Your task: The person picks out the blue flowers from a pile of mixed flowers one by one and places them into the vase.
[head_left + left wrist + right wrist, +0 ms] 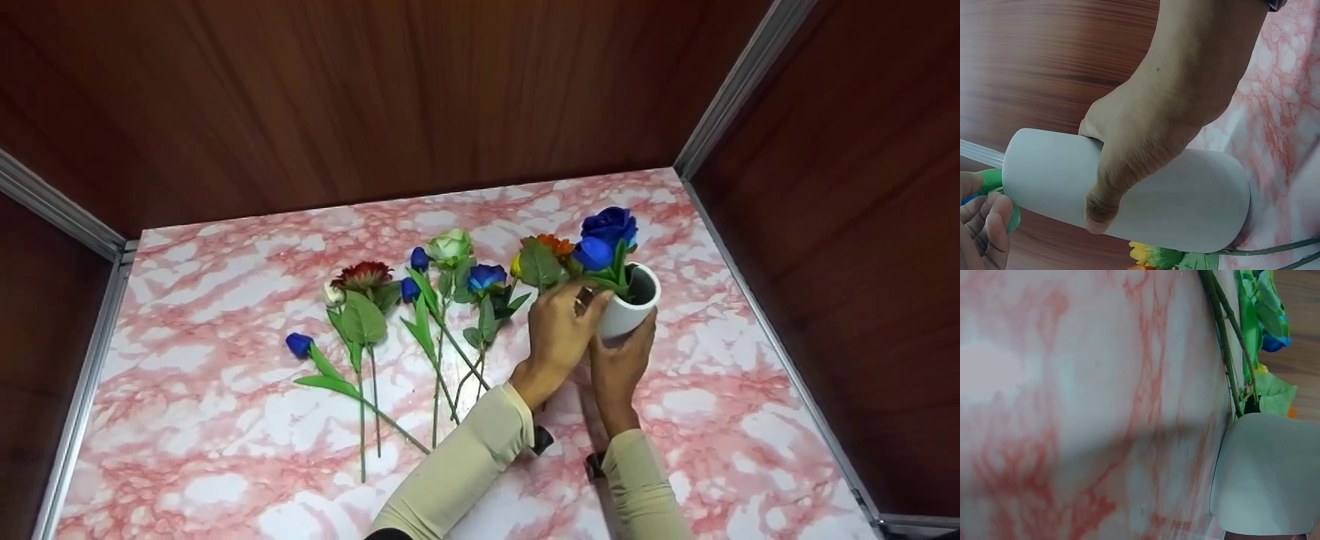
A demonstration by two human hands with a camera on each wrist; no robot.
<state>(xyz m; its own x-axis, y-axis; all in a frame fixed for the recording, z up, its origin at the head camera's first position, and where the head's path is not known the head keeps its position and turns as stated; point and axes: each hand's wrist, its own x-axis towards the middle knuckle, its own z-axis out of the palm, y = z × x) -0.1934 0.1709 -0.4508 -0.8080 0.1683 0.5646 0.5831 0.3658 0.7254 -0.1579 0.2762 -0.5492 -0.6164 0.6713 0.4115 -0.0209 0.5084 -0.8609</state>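
Observation:
My right hand (622,367) grips the white vase (626,316) around its body; the left wrist view shows the thumb across the vase (1185,197). At the vase's mouth, my left hand (561,326) pinches the blue tulip (594,253) low on its green leaves. In the left wrist view the left fingertips (998,225) curl by the rim around green leaf. A dark blue rose (609,223) stands above the vase, behind the tulip; its stem's lower end is hidden. In the right wrist view the vase (1266,475) fills the lower right corner.
Left of the vase lie an orange flower (556,244), a blue-turquoise rose (487,277), a pale green rose (450,246), a dark red flower (364,276) and several blue tulips, one (299,345) farthest left. Wooden panels (375,97) wall the marbled table (225,420).

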